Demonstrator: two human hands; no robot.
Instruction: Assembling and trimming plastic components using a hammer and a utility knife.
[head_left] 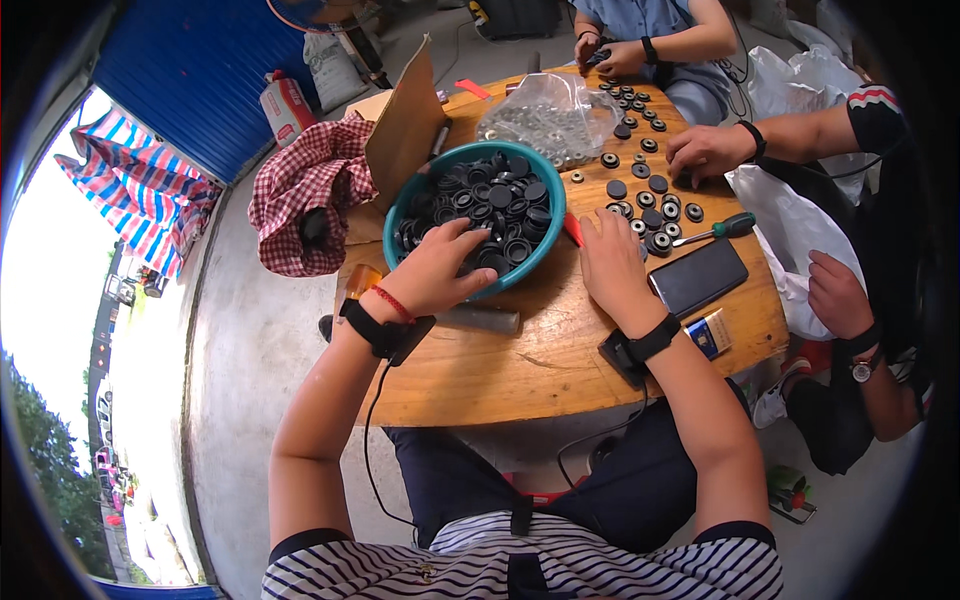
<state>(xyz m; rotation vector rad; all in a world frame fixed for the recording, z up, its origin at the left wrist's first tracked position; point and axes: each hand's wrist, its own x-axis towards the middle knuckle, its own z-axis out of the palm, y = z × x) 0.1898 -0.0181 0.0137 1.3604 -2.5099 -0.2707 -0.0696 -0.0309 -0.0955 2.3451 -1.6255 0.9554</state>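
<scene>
At the table's left, a teal plastic basin (402, 205) is heaped with black round plastic caps (503, 196). My left hand (438, 272) reaches over its near rim, thumb and fingers apart on top of the caps; no cap shows in its grip. On the wood right of the basin lies my right hand (612, 262), its fingers stretched forward, palm down. Its fingertips are beside a cluster of round black parts with metal centres (657, 242). What lies under those fingertips is hidden. A red piece (573, 229) sticks out between the basin and this hand.
A clear bag of small metal parts (550, 122) lies behind the basin. On the right are a screwdriver (735, 225), a black phone (700, 275) and a small box (708, 334). One co-worker's hand (708, 152) touches parts at right; another person's hands (622, 57) work at the far end.
</scene>
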